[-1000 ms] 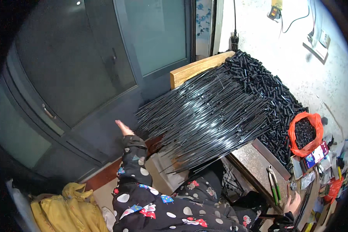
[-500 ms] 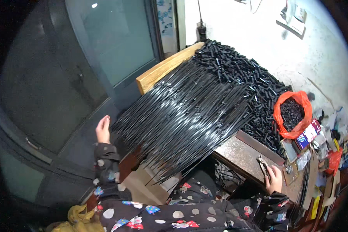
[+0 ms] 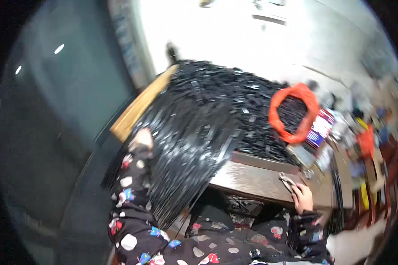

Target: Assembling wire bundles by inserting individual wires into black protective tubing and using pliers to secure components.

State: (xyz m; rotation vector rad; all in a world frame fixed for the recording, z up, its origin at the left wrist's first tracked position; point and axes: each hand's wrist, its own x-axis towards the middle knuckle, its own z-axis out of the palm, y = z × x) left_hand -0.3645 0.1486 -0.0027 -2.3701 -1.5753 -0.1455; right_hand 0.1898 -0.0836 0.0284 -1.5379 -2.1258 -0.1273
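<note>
Well, from where I'm standing, the person's left hand [image 3: 142, 138] is resting at nine o'clock, over the outer side of the long black rods [image 3: 185, 148], which are filling the middle of the table [image 3: 247, 180] and fanning down toward seven; it is blurring too much for me to tell whether its grip is open or closed. At four o'clock the right hand [image 3: 302, 198] is gripping the pliers [image 3: 287, 179], fingers curling over the handles and the metal head pointing toward eleven. I'm thinking the rods could be sliding off, since they are lying loose with their near ends jutting past the edge, and a dragging sleeve [image 3: 130, 194] would be enough; a hard shove could also be mixing them into the short black pieces [image 3: 258, 132] heaping from twelve to three. I'm counting two hands, one pair of pliers, one wooden board [image 3: 143, 104] at ten, one red bag [image 3: 276, 110] gaping between two and three, and one lit phone [image 3: 320, 127] at three; rods and pieces are overlapping too thickly for counting.
</note>
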